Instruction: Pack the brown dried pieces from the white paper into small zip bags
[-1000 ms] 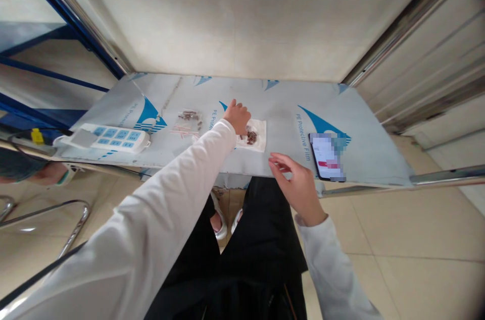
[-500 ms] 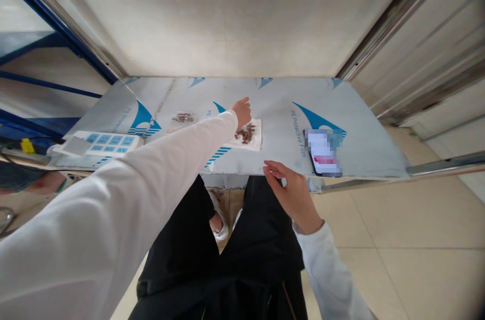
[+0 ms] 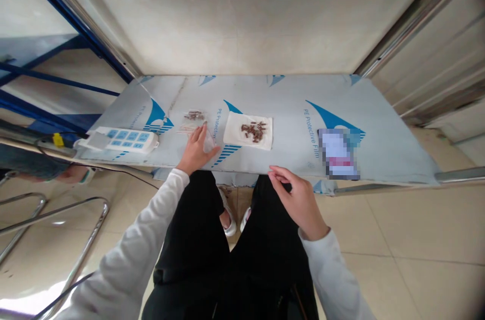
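My left hand [image 3: 197, 151] lies at the table's near side with its fingers stretched out, touching or just over a clear plastic bag [image 3: 208, 144]. Beyond its fingertips are a small clear bag of brown pieces [image 3: 194, 115] and some thin, pale pinkish pieces [image 3: 185, 129]. To the right, a loose pile of small brown, rod-like pieces [image 3: 254, 130] rests on a white sheet [image 3: 232, 130]. My right hand [image 3: 299, 199] hovers by the table's front edge, thumb and fingertips pinched together. Whatever may be between them is too small to make out.
The table [image 3: 288, 153] is covered in printed protective film. A phone [image 3: 338, 153] lies at its right, a white power strip [image 3: 131, 140] at its left. Blue metal framing [image 3: 76, 12] and a chair's tubular legs [image 3: 91, 229] stand left. Another person's arm [image 3: 74, 174] shows there.
My left hand has drawn back from above the brown pile, moving left and nearer to the clear bags. The whole white sheet now shows. My right hand has barely moved.
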Action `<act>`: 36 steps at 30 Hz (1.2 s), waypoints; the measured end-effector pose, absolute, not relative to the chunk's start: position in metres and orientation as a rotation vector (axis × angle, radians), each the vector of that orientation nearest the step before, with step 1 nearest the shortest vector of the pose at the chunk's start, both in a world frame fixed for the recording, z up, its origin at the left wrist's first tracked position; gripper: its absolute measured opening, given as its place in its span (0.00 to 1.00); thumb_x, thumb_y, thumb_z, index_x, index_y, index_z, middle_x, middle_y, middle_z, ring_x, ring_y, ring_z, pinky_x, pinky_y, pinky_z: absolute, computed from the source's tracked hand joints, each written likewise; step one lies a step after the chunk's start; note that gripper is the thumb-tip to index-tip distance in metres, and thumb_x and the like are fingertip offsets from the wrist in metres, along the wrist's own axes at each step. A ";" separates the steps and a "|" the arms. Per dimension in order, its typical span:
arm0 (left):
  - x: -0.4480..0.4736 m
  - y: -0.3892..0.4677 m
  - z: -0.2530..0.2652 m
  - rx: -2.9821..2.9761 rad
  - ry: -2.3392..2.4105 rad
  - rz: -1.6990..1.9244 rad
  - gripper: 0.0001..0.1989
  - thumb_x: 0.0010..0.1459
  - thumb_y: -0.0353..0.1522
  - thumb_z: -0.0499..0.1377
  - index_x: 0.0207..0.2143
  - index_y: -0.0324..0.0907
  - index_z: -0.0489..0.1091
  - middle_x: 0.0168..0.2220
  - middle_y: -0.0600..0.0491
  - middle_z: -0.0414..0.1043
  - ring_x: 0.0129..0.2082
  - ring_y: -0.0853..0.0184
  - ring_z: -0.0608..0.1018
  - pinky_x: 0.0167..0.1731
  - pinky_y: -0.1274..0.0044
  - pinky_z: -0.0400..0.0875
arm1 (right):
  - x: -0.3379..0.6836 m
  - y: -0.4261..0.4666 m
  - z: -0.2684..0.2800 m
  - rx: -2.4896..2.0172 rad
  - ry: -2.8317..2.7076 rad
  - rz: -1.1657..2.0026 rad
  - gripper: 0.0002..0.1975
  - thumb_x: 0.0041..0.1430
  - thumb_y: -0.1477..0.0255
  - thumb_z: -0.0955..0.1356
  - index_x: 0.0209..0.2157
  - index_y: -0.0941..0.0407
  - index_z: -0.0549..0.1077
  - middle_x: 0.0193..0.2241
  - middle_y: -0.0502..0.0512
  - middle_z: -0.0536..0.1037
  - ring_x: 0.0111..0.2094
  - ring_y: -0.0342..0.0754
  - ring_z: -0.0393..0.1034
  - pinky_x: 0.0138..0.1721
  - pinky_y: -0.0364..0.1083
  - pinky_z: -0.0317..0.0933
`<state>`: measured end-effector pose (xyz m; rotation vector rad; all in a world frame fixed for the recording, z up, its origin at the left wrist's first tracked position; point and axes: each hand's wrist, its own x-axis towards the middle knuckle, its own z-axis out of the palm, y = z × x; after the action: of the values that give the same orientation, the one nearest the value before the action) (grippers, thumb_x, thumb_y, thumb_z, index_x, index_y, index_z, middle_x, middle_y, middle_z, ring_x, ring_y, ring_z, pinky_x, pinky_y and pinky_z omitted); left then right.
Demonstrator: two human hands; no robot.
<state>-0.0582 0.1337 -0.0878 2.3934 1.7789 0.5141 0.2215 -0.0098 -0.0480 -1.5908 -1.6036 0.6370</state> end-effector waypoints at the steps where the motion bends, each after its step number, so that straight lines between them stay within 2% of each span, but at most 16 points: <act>1: -0.060 0.129 -0.097 2.388 1.776 0.488 0.41 0.57 0.46 0.55 0.65 0.32 0.47 0.66 0.35 0.50 0.67 0.51 0.53 0.63 0.62 0.52 | 0.219 -0.009 -0.048 -1.585 -1.614 0.646 0.13 0.63 0.66 0.65 0.44 0.56 0.75 0.37 0.57 0.82 0.36 0.50 0.78 0.42 0.49 0.71; 3: -0.058 0.122 -0.110 2.388 1.798 0.418 0.40 0.60 0.47 0.51 0.65 0.28 0.45 0.67 0.33 0.45 0.68 0.50 0.49 0.64 0.60 0.47 | 0.216 -0.009 -0.047 -1.578 -1.630 0.656 0.13 0.63 0.66 0.65 0.44 0.57 0.75 0.37 0.57 0.82 0.36 0.50 0.77 0.42 0.49 0.71; 6: -0.054 0.118 -0.118 2.422 1.818 0.350 0.38 0.63 0.47 0.46 0.65 0.25 0.47 0.67 0.30 0.44 0.68 0.50 0.48 0.64 0.58 0.44 | 0.214 -0.008 -0.044 -1.586 -1.628 0.649 0.13 0.63 0.66 0.65 0.44 0.57 0.75 0.37 0.57 0.82 0.36 0.50 0.77 0.43 0.50 0.70; 10: -0.057 0.118 -0.117 2.378 1.757 0.372 0.37 0.65 0.47 0.42 0.65 0.26 0.44 0.68 0.31 0.41 0.69 0.52 0.45 0.64 0.58 0.44 | 0.211 -0.008 -0.045 -1.611 -1.616 0.632 0.14 0.63 0.65 0.64 0.44 0.57 0.75 0.36 0.57 0.82 0.35 0.51 0.78 0.42 0.50 0.71; 13: -0.062 0.124 -0.113 2.221 1.734 0.467 0.34 0.67 0.44 0.38 0.67 0.31 0.42 0.69 0.36 0.40 0.69 0.55 0.44 0.65 0.59 0.45 | 0.209 -0.008 -0.048 -1.613 -1.634 0.640 0.14 0.63 0.64 0.64 0.44 0.56 0.75 0.36 0.57 0.82 0.35 0.51 0.78 0.41 0.50 0.71; 16: -0.070 0.139 -0.106 2.100 1.807 0.704 0.28 0.68 0.39 0.37 0.66 0.37 0.49 0.68 0.42 0.47 0.69 0.61 0.49 0.65 0.63 0.48 | 0.208 -0.009 -0.048 -1.605 -1.647 0.639 0.14 0.63 0.64 0.64 0.44 0.56 0.75 0.36 0.57 0.82 0.36 0.51 0.78 0.41 0.50 0.71; 18: -0.078 0.156 -0.101 2.079 1.926 0.812 0.25 0.67 0.34 0.39 0.63 0.38 0.56 0.66 0.43 0.55 0.67 0.63 0.55 0.64 0.65 0.52 | 0.209 -0.010 -0.048 -1.603 -1.651 0.631 0.14 0.63 0.64 0.64 0.43 0.56 0.75 0.36 0.57 0.82 0.35 0.51 0.78 0.41 0.50 0.71; 21: -0.093 0.184 -0.091 2.102 2.049 0.683 0.23 0.62 0.30 0.47 0.58 0.37 0.62 0.63 0.41 0.59 0.64 0.59 0.61 0.61 0.64 0.57 | 0.209 -0.010 -0.048 -1.612 -1.664 0.626 0.14 0.63 0.64 0.64 0.43 0.56 0.76 0.36 0.57 0.82 0.35 0.51 0.78 0.41 0.50 0.71; 23: -0.101 0.199 -0.085 2.125 2.014 0.571 0.20 0.56 0.28 0.53 0.52 0.39 0.69 0.60 0.43 0.65 0.60 0.55 0.67 0.57 0.63 0.62 | 0.209 -0.010 -0.048 -1.622 -1.669 0.633 0.14 0.63 0.64 0.64 0.43 0.56 0.76 0.36 0.57 0.82 0.35 0.51 0.78 0.41 0.50 0.71; 26: -0.105 0.208 -0.075 2.138 1.983 0.486 0.10 0.53 0.28 0.57 0.37 0.41 0.75 0.46 0.45 0.77 0.49 0.53 0.75 0.51 0.62 0.64 | 0.208 -0.010 -0.049 -1.626 -1.663 0.649 0.13 0.63 0.65 0.64 0.43 0.56 0.76 0.37 0.56 0.82 0.36 0.51 0.78 0.41 0.50 0.71; 28: -0.103 0.206 -0.069 2.134 2.006 0.493 0.06 0.54 0.31 0.58 0.31 0.42 0.75 0.35 0.48 0.79 0.45 0.56 0.76 0.51 0.62 0.62 | 0.207 -0.011 -0.049 -1.627 -1.660 0.663 0.13 0.63 0.65 0.64 0.43 0.56 0.76 0.37 0.56 0.82 0.36 0.51 0.78 0.42 0.49 0.71; 29: -0.101 0.204 -0.065 2.130 2.022 0.516 0.07 0.55 0.33 0.58 0.29 0.42 0.74 0.30 0.50 0.78 0.43 0.58 0.76 0.52 0.64 0.61 | 0.207 -0.012 -0.049 -1.628 -1.658 0.670 0.13 0.63 0.65 0.64 0.43 0.56 0.76 0.37 0.56 0.82 0.36 0.51 0.78 0.42 0.49 0.71; 32: -0.097 0.195 -0.050 2.107 2.075 0.653 0.10 0.58 0.36 0.56 0.28 0.41 0.73 0.27 0.52 0.75 0.43 0.63 0.74 0.54 0.66 0.58 | 0.209 -0.013 -0.048 -1.632 -1.646 0.681 0.13 0.63 0.65 0.64 0.43 0.56 0.76 0.37 0.56 0.82 0.37 0.51 0.78 0.42 0.49 0.71; 36: -0.087 0.180 -0.024 2.046 2.151 0.942 0.14 0.62 0.36 0.53 0.39 0.38 0.74 0.37 0.51 0.77 0.44 0.64 0.74 0.53 0.67 0.60 | 0.206 -0.009 -0.043 -1.621 -1.583 0.638 0.12 0.62 0.65 0.65 0.42 0.56 0.76 0.37 0.57 0.82 0.37 0.51 0.77 0.43 0.49 0.70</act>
<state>-0.0871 0.1799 -0.0242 2.0457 2.1509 0.9419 0.2060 -0.0095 -0.0429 -1.6209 -1.5835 0.6376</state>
